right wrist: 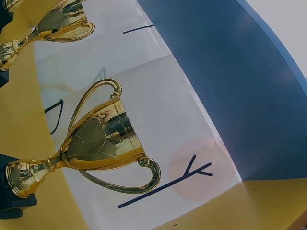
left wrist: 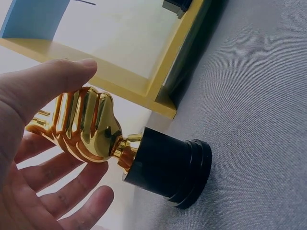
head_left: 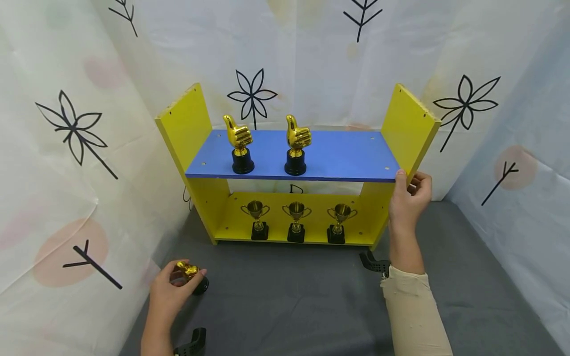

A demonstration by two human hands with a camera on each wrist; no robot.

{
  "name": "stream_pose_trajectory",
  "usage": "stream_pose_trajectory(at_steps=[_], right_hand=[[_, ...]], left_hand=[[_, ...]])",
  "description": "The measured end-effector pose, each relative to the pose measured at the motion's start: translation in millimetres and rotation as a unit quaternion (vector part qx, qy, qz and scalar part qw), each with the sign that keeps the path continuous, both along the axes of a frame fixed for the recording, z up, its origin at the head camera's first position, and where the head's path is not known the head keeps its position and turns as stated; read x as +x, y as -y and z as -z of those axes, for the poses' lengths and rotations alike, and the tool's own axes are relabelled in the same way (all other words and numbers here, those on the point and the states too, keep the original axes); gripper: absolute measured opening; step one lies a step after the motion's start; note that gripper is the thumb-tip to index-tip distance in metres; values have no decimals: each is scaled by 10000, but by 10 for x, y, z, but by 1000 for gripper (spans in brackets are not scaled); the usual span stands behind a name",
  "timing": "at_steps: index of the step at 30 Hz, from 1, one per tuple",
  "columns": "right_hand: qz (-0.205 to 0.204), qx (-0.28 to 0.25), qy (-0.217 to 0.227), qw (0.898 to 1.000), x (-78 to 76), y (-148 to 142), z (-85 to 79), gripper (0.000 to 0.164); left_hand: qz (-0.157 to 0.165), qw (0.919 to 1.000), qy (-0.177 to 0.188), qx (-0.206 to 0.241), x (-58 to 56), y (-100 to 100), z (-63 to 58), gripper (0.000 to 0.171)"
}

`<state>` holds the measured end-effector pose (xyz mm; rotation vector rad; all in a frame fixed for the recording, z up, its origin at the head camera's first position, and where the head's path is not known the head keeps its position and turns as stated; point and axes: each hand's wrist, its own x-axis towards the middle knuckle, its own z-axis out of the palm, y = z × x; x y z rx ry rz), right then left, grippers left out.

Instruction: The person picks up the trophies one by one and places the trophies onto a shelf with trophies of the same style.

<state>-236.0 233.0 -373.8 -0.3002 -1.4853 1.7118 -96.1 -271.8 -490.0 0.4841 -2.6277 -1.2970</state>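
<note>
Low on the left, my left hand [head_left: 171, 291] has its thumb and fingers around the gold fist of a thumbs-up trophy [left wrist: 88, 127]. Its round black base [left wrist: 172, 165] is close to the grey cloth. My right hand [head_left: 407, 200] grips the right side of a yellow and blue shelf unit [head_left: 414, 131], thumb at the front end of the blue board. Two more thumbs-up trophies, a left one [head_left: 242, 160] and a right one [head_left: 296, 162], stand upright on the blue board [head_left: 347, 153]. The right hand is outside the right wrist view, which shows a gold cup trophy [right wrist: 103, 139].
Three cup trophies stand in a row on the yellow lower board [head_left: 316, 237], among them a middle one [head_left: 296, 212]. Grey cloth [head_left: 285, 296] covers the surface in front. White patterned fabric [head_left: 311, 59] hangs behind and at both sides.
</note>
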Motion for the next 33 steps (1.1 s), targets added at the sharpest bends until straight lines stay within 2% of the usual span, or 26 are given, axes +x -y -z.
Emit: stream_pose_trajectory(at_steps=[5,21,27,33], right_hand=[[-11,-3,-63,10000,-14,-8,17,11],[52,-13,59,10000,7,-18,-7,10],[28,13,15,10000,2,-20,3,11],[-18,51,-26,10000,25,-1,-7,11]], left_hand=[[-44,10000,10,-32,-2,1,12,67],[228,9996,165,-34,-71,-24,23,70],[414,9990,27,-177,-106,-66,24,69],[505,9975,-337,-360,-142,-202,-14,62]])
